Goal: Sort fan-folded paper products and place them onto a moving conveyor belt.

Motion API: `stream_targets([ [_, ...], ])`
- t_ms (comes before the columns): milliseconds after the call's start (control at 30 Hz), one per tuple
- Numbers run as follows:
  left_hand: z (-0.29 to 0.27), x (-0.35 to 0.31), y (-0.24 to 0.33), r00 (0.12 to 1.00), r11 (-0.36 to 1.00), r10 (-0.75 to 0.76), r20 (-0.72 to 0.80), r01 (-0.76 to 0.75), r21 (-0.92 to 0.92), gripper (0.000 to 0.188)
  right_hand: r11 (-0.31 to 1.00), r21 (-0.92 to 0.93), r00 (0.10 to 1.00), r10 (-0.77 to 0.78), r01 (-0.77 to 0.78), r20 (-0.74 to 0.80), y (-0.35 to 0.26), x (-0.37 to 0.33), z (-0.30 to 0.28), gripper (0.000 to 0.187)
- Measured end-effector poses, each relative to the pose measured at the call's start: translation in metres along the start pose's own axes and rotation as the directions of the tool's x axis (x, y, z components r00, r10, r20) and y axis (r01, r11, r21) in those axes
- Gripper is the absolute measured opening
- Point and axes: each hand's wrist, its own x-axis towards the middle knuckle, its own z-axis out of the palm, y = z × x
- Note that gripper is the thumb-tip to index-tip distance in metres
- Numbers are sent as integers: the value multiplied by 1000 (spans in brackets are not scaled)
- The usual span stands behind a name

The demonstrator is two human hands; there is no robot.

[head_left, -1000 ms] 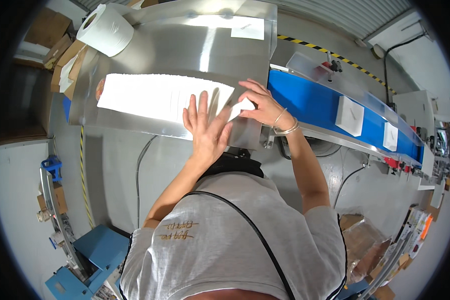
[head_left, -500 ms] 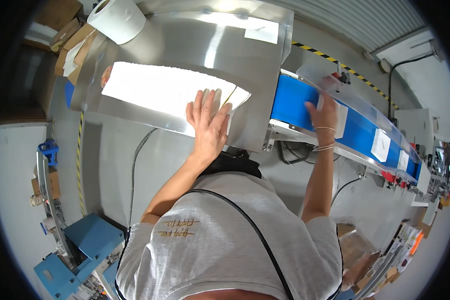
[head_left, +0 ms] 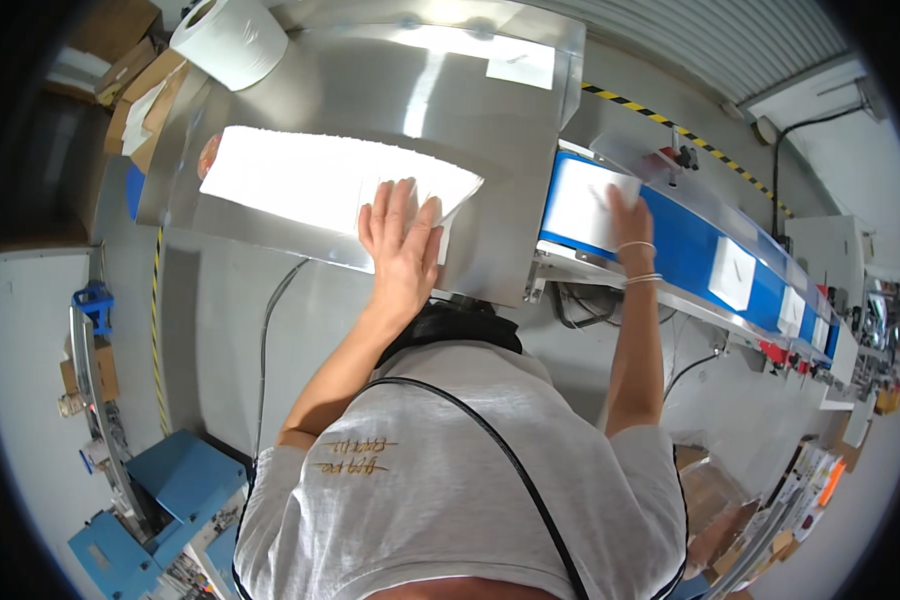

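Observation:
A long fanned row of flat white sheets [head_left: 300,175] lies on the steel table [head_left: 350,85]. They could be paper or thin packets; I cannot tell which. My left hand [head_left: 402,255] rests palm down on the row's right end, its fingers out straight and slightly apart. Over the near end of the blue conveyor belt [head_left: 675,225], my right hand [head_left: 630,222] has its fingers on the right edge of one white sheet [head_left: 582,203]. That sheet lies on or just above the belt; the fingers are slightly blurred. Farther along the belt lies another white sheet [head_left: 733,272], with several beyond it.
A large white roll [head_left: 232,45] stands at the table's far left corner. A reddish round object [head_left: 209,157] sits at the row's left end. One single white sheet [head_left: 522,64] lies at the far right of the table. A clear guard [head_left: 730,208] runs along the belt's far side.
A sheet has left the row's right end, and one now lies under my right hand at the belt's near end. Sheets on the belt have travelled right. My left hand has slid slightly left.

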Motion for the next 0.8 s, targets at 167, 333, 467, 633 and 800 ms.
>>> stream_targets([
  [167,3,-1,-2,999,999,4,-34,-5,-35,36,919,-207,911,259,-335,-321,-43,-23,-47,55],
  [333,4,-2,-6,998,996,69,7,-69,-49,34,832,357,882,-469,424,47,-135,-32,-32,59],
  [467,-6,2,-2,997,997,42,67,-37,-63,37,656,329,690,-724,679,19,-179,-33,-2,57],
  [633,-1,-1,-21,999,999,-36,-24,37,10,37,413,885,915,-235,-212,329,-136,-32,4,38],
  [800,-6,1,-16,999,998,-44,-31,43,-34,33,846,428,948,302,-317,105,-39,-7,-31,52],
])
